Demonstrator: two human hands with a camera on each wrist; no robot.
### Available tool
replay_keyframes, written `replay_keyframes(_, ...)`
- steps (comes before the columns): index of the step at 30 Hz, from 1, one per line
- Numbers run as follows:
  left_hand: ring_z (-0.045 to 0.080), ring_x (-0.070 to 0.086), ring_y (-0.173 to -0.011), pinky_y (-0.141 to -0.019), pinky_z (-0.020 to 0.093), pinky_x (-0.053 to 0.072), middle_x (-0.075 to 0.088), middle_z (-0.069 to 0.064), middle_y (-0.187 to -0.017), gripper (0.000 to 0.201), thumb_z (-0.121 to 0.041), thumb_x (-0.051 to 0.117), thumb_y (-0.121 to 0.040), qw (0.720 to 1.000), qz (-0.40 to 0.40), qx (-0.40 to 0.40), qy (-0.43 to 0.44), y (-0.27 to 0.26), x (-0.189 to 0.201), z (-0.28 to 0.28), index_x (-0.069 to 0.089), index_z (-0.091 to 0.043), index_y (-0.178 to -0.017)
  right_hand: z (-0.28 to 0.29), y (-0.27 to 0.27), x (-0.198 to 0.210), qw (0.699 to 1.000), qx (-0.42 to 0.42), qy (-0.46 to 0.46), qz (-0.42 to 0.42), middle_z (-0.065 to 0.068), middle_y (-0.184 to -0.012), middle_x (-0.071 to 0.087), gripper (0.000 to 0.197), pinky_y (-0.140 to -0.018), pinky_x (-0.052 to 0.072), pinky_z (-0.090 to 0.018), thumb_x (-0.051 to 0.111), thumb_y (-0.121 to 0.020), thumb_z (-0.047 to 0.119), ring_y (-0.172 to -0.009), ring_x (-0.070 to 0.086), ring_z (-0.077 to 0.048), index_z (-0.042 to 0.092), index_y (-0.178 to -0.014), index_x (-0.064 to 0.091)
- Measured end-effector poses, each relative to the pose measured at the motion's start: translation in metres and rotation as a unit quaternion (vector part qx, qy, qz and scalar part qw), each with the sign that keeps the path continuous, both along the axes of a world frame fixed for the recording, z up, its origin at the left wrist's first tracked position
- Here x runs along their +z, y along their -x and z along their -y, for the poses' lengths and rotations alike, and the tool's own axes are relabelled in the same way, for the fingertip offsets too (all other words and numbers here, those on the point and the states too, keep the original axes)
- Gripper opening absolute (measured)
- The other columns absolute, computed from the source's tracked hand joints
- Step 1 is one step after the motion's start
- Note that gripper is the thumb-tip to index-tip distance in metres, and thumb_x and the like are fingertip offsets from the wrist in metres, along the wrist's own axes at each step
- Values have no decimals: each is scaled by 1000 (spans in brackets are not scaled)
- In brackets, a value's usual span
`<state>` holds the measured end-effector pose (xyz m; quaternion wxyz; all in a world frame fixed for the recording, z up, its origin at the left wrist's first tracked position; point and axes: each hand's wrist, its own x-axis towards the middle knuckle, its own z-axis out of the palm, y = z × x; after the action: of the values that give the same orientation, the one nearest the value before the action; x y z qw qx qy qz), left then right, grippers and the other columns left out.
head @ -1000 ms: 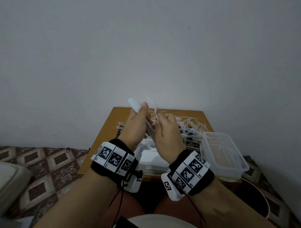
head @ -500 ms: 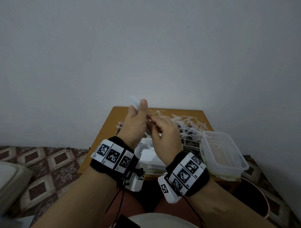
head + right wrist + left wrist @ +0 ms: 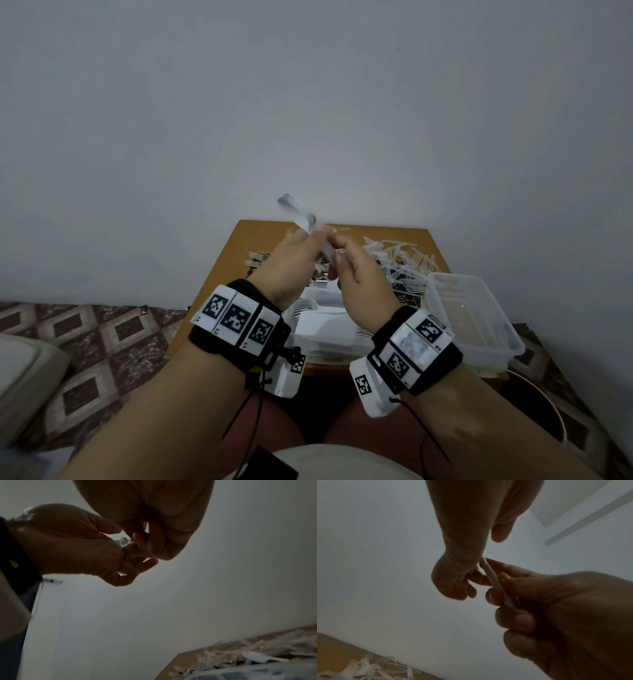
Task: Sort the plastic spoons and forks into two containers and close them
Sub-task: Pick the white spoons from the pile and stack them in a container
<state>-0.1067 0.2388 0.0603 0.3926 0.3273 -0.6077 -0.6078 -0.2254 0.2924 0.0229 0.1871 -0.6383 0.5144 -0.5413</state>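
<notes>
My left hand (image 3: pixel 308 236) is raised above the table and grips a few nested white plastic spoons (image 3: pixel 297 209), bowls pointing up and away past the thumb. My right hand (image 3: pixel 342 260) faces it and pinches the lower end of the same spoon handles (image 3: pixel 494 584). In the right wrist view the handle ends (image 3: pixel 124 542) show between the two hands. A loose pile of clear plastic forks (image 3: pixel 404 263) lies at the back right of the wooden table (image 3: pixel 236 250). A clear container (image 3: pixel 513 346) stands open at the right. A white container (image 3: pixel 329 334) with rows of spoons sits under my wrists.
The small table stands against a plain grey wall. Patterned floor tiles (image 3: pixel 102 329) spread to the left, with a pale cushion (image 3: pixel 24 373) at the left edge. A round rim (image 3: pixel 548 404) shows below the clear container. My knees are under the table's near edge.
The spoon my right hand held up a second ago now lies against those in my left hand. My right fingers have slid down to the handles. Both hands stayed above the table.
</notes>
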Motion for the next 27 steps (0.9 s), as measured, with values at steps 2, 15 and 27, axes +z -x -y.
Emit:
replay_keyframes(2, 25, 57, -94, -99, 53, 43, 64, 15, -97, 32, -28, 37, -105, 999, 31, -7, 26, 4, -6, 1, 62, -10, -111, 1, 1, 0, 997, 17, -21, 74, 13, -90, 54, 22, -58, 39, -14, 37, -104, 9, -62, 49, 2, 19, -117, 51)
replay_keyframes(15, 19, 53, -74, -61, 29, 42, 59, 0, -85, 17, -19, 33, -104, 798, 434, -45, 416, 9, -31, 36, 50, -15, -105, 14, 66, 13, 976, -61, -162, 131, -2, -107, 66, 19, -58, 51, -21, 44, -102, 32, -71, 63, -8, 24, -113, 58)
replay_keyframes(27, 29, 51, -111, -96, 45, 43, 54, 9, -120, 37, -27, 27, -104, 766, 558, -71, 311, 15, -86, 81, 48, -12, -132, 49, 110, -71, 931, -36, -323, -164, 3, -123, 63, 36, -89, 50, -27, 51, -97, 26, -111, 60, -15, 23, -132, 55)
